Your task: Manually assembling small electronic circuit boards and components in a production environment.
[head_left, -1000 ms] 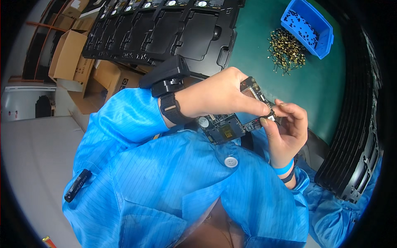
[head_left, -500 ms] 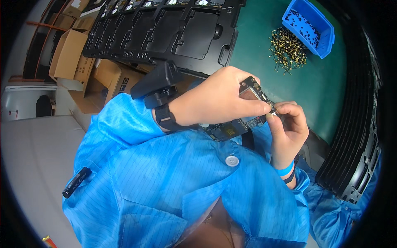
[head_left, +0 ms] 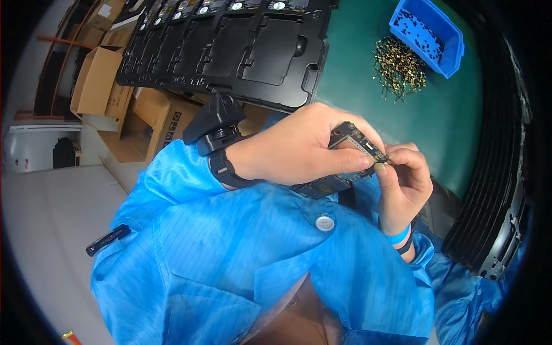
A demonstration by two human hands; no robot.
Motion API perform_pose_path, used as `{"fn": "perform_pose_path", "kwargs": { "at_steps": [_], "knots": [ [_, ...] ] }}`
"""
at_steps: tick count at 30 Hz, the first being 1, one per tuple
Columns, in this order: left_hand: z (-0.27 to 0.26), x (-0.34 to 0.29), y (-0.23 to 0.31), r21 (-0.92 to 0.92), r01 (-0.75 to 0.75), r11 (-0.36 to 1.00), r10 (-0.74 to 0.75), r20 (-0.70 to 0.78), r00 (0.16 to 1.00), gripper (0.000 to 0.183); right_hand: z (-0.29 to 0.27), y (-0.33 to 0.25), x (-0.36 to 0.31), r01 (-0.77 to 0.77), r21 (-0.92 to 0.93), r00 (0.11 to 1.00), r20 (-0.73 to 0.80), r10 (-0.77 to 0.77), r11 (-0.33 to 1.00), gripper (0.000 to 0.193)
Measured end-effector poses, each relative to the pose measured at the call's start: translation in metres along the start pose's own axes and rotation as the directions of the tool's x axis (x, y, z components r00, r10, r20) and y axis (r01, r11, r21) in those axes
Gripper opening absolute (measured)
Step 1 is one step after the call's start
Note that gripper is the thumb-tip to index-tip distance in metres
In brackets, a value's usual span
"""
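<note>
My left hand (head_left: 296,144) is closed round a dark circuit board (head_left: 325,187), holding it tilted close in front of my blue coat. Its thumb lies across the board, and part of the board is hidden behind the hand. At the board's right-hand edge, my right hand (head_left: 407,178) has thumb and forefinger pinched together, touching the edge. Whatever sits between those fingertips is too small to make out. A black device (head_left: 215,118) is strapped to my left wrist, and a blue band (head_left: 397,234) circles the right.
On the green table (head_left: 356,75), a black compartment tray (head_left: 273,52) holds several boards along its far side. A heap of small black-and-gold parts (head_left: 397,66) lies beside a blue bin (head_left: 451,66) containing small dark pieces. Stacked black trays (head_left: 483,190) stand right; cardboard boxes (head_left: 95,80) stand left.
My left hand and the board have shifted slightly down, and the board is tipped more steeply. The right hand stays pinched at its edge.
</note>
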State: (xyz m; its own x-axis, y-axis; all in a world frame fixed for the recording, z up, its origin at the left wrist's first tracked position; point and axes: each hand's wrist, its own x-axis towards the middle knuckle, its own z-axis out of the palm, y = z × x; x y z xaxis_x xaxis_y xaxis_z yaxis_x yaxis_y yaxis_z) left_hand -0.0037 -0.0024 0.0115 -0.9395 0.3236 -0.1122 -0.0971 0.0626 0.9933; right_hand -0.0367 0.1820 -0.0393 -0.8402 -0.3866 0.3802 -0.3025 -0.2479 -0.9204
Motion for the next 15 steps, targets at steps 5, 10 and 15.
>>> {"fn": "perform_pose_path", "kwargs": {
  "at_steps": [5,10,15],
  "knots": [
    [-0.0007,0.0036,0.0003,0.042,-0.048,0.998,0.048,0.007,0.999,0.02,0.0029,-0.0012,-0.0005,-0.012,0.05,0.999,-0.051,0.015,0.999,0.018],
    [0.001,0.0034,-0.0044,-0.004,-0.084,0.996,0.084,-0.01,0.996,0.02,-0.0009,0.0016,-0.0017,-0.014,0.03,1.0,-0.022,0.015,0.999,0.018],
    [0.0013,0.0028,-0.0036,-0.004,-0.082,0.997,0.082,-0.007,0.997,0.02,-0.0008,0.0013,-0.0031,-0.002,0.02,1.0,-0.029,0.003,1.0,0.018]
  ]
}}
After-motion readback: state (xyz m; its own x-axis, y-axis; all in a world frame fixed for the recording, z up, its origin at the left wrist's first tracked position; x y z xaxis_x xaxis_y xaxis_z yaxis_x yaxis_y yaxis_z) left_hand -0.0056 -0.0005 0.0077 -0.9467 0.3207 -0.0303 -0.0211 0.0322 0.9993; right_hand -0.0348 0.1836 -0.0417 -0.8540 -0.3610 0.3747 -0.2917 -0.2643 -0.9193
